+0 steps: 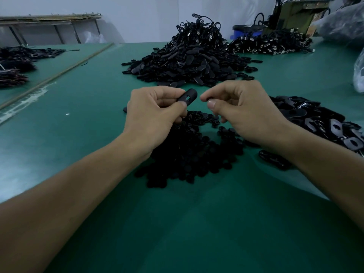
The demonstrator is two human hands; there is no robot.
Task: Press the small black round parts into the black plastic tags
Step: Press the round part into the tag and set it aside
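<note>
- My left grip [153, 113] is closed on a black plastic tag [188, 96]. The thumb lies on its lower end and the curled fingers sit behind it. The free end sticks up and to the right, with the slot facing me.
- My right grip [242, 111] pinches a small black round part [210, 99] between thumb and forefinger. I can see only a dark sliver of it there. The other fingers are loosely curled.
- The part and the tag are near each other but apart, with a narrow gap between the tag's tip and the right forefinger. Both are held up off the bench [78, 138].
- Directly beneath both grips a loose pile of round parts [187, 154] spreads over the green surface between my forearms.
- Just beside my right forearm lies a pile of tags [319, 123], mostly flat, some showing keyhole cutouts.
- Past the grips, a big heap [189, 60] of black tags and looped cords rises at mid-bench.
- Behind it to the right is a lower heap [271, 44] with shiny ends. A blue tub [246, 31] and a cardboard box [295, 14] stand at the far edge.
- At far left, dark heaps [13, 62] lie beyond a thin strip [59, 69] that runs diagonally across the bench.
</note>
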